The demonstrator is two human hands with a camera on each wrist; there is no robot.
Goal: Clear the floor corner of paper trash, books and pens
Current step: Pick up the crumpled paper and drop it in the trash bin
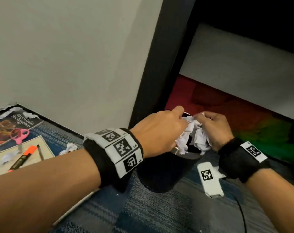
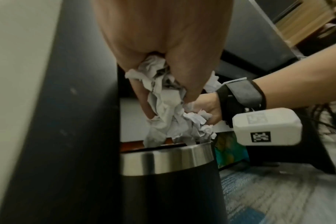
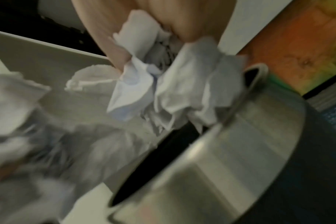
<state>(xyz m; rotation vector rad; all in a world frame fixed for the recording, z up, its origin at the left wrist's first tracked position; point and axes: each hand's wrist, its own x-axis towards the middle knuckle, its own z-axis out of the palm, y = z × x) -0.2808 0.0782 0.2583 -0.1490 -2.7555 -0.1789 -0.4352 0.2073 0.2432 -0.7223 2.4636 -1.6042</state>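
Both hands hang over a black trash bin (image 1: 161, 174) with a steel rim (image 2: 163, 159). My left hand (image 1: 159, 132) grips a wad of crumpled white paper (image 2: 163, 109) just above the opening. My right hand (image 1: 216, 130) grips another crumpled wad (image 3: 192, 91) that droops into the bin (image 3: 230, 159). In the floor corner at the left lie a book (image 1: 16, 125), a second pale book (image 1: 26, 157), an orange marker (image 1: 24, 158), a dark pen (image 1: 40, 152) and loose paper scraps (image 1: 69, 147).
Pink scissors (image 1: 19, 134) lie on the book. A black desk leg (image 1: 153, 64) stands right behind the bin. A colourful board (image 1: 243, 118) leans under the desk. The floor is blue-grey carpet (image 1: 151, 212), and a black cable (image 1: 242, 212) runs across it at the right.
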